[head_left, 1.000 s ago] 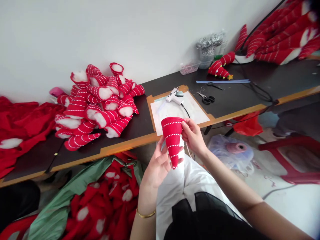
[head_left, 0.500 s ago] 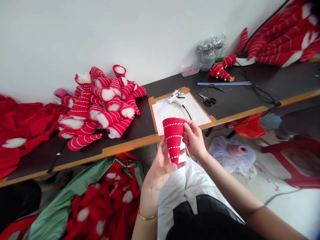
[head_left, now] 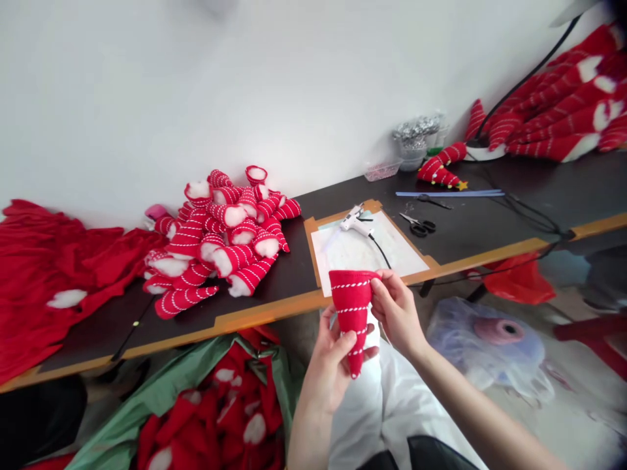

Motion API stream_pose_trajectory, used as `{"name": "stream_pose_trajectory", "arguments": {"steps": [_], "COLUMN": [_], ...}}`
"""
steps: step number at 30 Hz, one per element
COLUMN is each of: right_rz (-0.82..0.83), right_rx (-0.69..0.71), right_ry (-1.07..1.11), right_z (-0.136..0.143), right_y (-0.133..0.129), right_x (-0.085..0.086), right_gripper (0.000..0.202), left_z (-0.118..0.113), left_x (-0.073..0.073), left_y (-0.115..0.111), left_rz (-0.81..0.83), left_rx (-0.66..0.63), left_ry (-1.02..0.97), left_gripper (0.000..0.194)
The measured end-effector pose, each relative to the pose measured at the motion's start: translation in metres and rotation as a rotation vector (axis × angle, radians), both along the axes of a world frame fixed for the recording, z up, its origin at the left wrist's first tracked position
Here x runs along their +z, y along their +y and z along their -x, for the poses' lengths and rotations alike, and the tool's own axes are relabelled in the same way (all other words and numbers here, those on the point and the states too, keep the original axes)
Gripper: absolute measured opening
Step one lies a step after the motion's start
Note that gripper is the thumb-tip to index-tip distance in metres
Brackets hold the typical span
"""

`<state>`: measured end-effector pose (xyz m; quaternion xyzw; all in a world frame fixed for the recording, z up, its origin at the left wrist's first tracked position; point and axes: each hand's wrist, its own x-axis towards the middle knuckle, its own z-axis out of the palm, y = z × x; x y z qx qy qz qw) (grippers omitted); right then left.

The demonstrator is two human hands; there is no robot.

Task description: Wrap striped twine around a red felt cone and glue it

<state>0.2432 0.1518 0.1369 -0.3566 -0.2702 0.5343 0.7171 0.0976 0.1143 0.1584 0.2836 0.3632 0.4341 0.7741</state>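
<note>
A red felt cone (head_left: 351,307) with white twisted cord wound round it hangs point down between my hands, in front of the table edge. Around its lower part my left hand (head_left: 333,356) is closed, thumb in front and fingers behind. My right hand (head_left: 396,305) pinches the wide rim at its right corner. A thin strand of cord trails below the right hand. Just beyond the cone, a white glue gun (head_left: 356,222) lies on a white sheet (head_left: 406,261) taped to the dark table.
Stuffed striped cones (head_left: 230,235) are piled left, beside red cloth (head_left: 63,274). Scissors (head_left: 418,225), blue strips (head_left: 450,193) and a decorated cone (head_left: 441,166) lie right. Below the table are a green sack (head_left: 161,385) of red pieces and a plastic bag (head_left: 450,333) with a cord spool.
The view has tilted up, so everything sits lower in the picture. My left thumb has come round onto the cone's front, and the cone's opening edge now looks flatter.
</note>
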Motion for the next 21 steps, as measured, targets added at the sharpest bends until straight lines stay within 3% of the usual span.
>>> {"name": "stream_pose_trajectory", "arguments": {"steps": [9,16,19,21], "right_rz": [-0.036,-0.039,-0.070,-0.096], "right_rx": [0.043,0.099,0.133,0.138], "right_ry": [-0.130,-0.184,-0.157,-0.147], "right_z": [0.005,0.005,0.002,0.000], "right_y": [-0.011,-0.017,-0.014,-0.014], "right_x": [0.001,0.002,0.000,0.001], "right_gripper": [0.031,0.032,0.029,0.028], "left_z": [-0.001,0.001,0.000,-0.002], "left_x": [-0.001,0.000,-0.005,-0.008], "left_y": [0.002,-0.002,0.001,0.004], "left_rz": [0.070,0.008,-0.015,-0.064], "left_rx": [0.083,0.021,0.042,0.140], "left_ry": [-0.010,-0.017,0.083,0.219], "left_gripper": [0.049,0.060,0.062,0.062]}}
